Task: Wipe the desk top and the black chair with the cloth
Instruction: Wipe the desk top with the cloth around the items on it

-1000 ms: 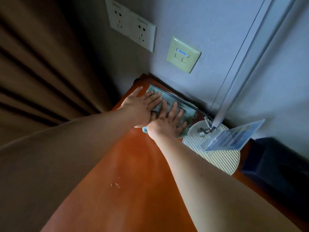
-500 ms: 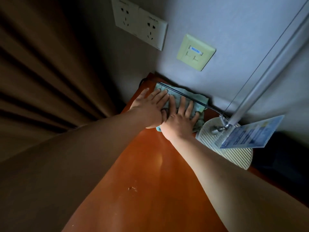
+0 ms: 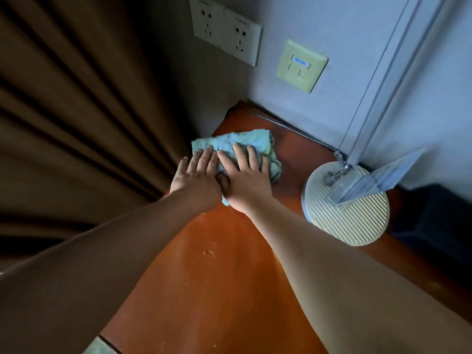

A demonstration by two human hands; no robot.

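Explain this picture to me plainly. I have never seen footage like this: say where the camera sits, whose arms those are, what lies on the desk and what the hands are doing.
There is no machine here. The camera is worn on a person's head and looks forward and down, so the two bare arms reaching in from the bottom belong to the wearer. The wide lens bends the edges of the picture.

The left hand and the right hand lie side by side with fingers spread flat, pressing a crumpled light-blue cloth onto the orange-brown desk top, near its far left corner. Neither hand grips the cloth; they push on it.

To the right stands a lamp with a round ribbed base, and a clear card stand rests on that base. A thin cable runs along the wall, which carries power sockets and a data socket. A brown curtain hangs at the left.
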